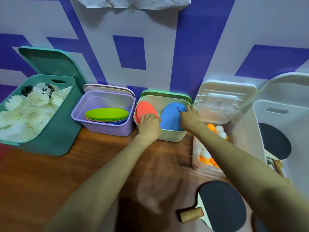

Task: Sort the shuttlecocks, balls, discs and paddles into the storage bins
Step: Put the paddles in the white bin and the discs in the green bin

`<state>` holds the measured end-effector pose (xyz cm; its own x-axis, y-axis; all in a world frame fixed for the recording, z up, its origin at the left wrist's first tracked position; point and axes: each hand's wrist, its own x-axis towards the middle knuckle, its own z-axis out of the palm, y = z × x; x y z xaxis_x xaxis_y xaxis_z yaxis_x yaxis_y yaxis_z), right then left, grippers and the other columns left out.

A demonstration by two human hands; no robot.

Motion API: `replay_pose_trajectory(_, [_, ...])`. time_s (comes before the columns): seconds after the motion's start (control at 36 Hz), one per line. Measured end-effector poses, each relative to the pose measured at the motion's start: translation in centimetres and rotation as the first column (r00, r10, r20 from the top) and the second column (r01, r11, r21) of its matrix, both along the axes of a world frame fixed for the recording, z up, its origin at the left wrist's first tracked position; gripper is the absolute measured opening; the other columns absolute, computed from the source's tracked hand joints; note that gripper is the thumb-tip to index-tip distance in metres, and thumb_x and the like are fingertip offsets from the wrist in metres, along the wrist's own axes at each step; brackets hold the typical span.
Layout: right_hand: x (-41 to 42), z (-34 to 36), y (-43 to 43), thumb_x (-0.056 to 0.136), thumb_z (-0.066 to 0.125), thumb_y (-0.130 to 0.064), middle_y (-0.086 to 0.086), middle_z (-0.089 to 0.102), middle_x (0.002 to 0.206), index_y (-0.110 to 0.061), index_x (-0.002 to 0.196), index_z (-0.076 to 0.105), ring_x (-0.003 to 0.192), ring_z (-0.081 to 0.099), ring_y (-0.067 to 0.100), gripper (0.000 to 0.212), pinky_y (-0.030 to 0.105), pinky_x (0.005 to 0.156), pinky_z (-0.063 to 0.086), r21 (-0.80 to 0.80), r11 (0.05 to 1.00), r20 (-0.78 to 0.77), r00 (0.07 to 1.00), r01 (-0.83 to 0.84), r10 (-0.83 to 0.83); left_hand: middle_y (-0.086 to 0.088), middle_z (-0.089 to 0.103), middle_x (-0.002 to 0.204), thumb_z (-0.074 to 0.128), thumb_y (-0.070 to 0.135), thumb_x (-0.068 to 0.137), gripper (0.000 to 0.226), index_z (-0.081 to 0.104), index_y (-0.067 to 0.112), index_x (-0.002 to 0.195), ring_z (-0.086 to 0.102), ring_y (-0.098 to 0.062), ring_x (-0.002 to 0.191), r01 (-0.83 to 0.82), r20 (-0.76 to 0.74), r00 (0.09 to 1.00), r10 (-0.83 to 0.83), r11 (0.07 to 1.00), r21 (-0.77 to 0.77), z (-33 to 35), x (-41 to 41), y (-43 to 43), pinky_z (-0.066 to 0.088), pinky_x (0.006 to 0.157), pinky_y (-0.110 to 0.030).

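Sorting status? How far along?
Done: shuttlecocks in teal bin, discs in purple bin, balls in clear bin. In hand: left hand holds red paddle, right hand touches blue paddle, both in the cream bin. Left: black paddle on the table.

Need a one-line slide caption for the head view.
Left hand on red paddle, right hand on blue paddle, both inside the pale green bin.

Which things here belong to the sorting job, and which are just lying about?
Job: white feather shuttlecocks, teal plastic bin; stacked coloured discs, lilac bin; red oval paddle, blue oval paddle, pale green bin; orange and white balls, clear box; black round paddle on wooden table; white plastic bin; left hand, right hand.
Lying about: crumpled white sheet on the wall.
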<state>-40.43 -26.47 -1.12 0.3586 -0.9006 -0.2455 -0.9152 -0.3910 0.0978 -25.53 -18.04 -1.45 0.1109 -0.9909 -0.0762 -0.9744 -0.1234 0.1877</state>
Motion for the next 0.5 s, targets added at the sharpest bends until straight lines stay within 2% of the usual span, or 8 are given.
replay_pose_trajectory(0.08, [-1.2, 0.7, 2.2, 0.090, 0.049, -0.018, 0.013, 0.040, 0.137, -0.013, 0.128, 0.054, 0.129, 0.033, 0.032, 0.038, 0.038, 0.103, 0.032, -0.075, 0.997, 0.144, 0.990, -0.005, 0.016, 0.000, 0.054, 0.127, 0.048, 0.017, 0.089, 0.033, 0.059, 0.020, 0.120, 0.042, -0.022, 0.122, 0.015, -0.067, 0.998, -0.020, 0.997, -0.075, 0.5, -2.5, 2.3, 0.024, 0.104, -0.031])
replay_pose_trajectory(0.19, [-4.0, 2.1, 7.1, 0.090, 0.050, -0.016, 0.013, 0.053, 0.125, -0.009, 0.122, 0.057, 0.120, 0.044, 0.033, 0.033, 0.040, 0.094, 0.037, -0.176, 0.984, 0.300, 0.953, 0.011, 0.043, 0.001, 0.057, 0.121, 0.046, 0.020, 0.090, 0.030, 0.060, 0.021, 0.117, 0.046, -0.020, 0.118, 0.047, -0.073, 0.996, -0.054, 0.993, -0.105, 1.1, -6.2, 6.2, 0.025, 0.100, -0.030])
replay_pose_trajectory(0.28, [-7.1, 2.5, 12.1, 0.077, 0.060, -0.008, 0.018, 0.063, 0.095, -0.004, 0.098, 0.066, 0.092, 0.058, 0.040, 0.022, 0.042, 0.074, 0.046, -0.282, 0.959, 0.496, 0.856, 0.003, 0.144, 0.003, 0.058, 0.120, 0.047, 0.020, 0.089, 0.032, 0.060, 0.024, 0.118, 0.049, -0.019, 0.115, 0.060, -0.106, 0.992, -0.072, 0.992, -0.112, 1.0, -9.1, 9.7, 0.026, 0.097, -0.029])
replay_pose_trajectory(0.33, [-9.6, 2.3, 15.6, 0.074, 0.062, -0.008, 0.017, 0.064, 0.084, -0.003, 0.091, 0.067, 0.078, 0.060, 0.038, 0.019, 0.040, 0.064, 0.050, -0.308, 0.951, 0.582, 0.792, 0.006, 0.184, 0.003, 0.057, 0.121, 0.047, 0.019, 0.090, 0.032, 0.059, 0.025, 0.119, 0.048, -0.020, 0.115, 0.074, -0.141, 0.986, -0.085, 0.994, -0.080, 0.7, -11.0, 12.1, 0.028, 0.096, -0.030])
replay_pose_trajectory(0.44, [-14.7, 1.3, 22.4, 0.080, 0.056, -0.012, 0.012, 0.065, 0.092, -0.005, 0.104, 0.065, 0.084, 0.059, 0.033, 0.026, 0.037, 0.066, 0.047, -0.257, 0.965, 0.658, 0.723, -0.047, 0.210, 0.000, 0.056, 0.121, 0.048, 0.020, 0.091, 0.029, 0.058, 0.022, 0.118, 0.051, -0.023, 0.113, 0.114, -0.200, 0.974, -0.107, 0.993, 0.020, -0.7, -14.4, 17.1, 0.036, 0.094, -0.033])
replay_pose_trajectory(0.5, [-16.8, 0.7, 25.6, 0.083, 0.055, -0.015, 0.011, 0.065, 0.095, -0.009, 0.110, 0.062, 0.087, 0.060, 0.031, 0.029, 0.038, 0.065, 0.051, -0.201, 0.979, 0.691, 0.701, -0.043, 0.173, 0.000, 0.055, 0.117, 0.048, 0.022, 0.091, 0.026, 0.059, 0.021, 0.114, 0.054, -0.027, 0.109, 0.125, -0.243, 0.965, -0.095, 0.986, 0.113, -1.6, -16.0, 19.4, 0.043, 0.088, -0.036])
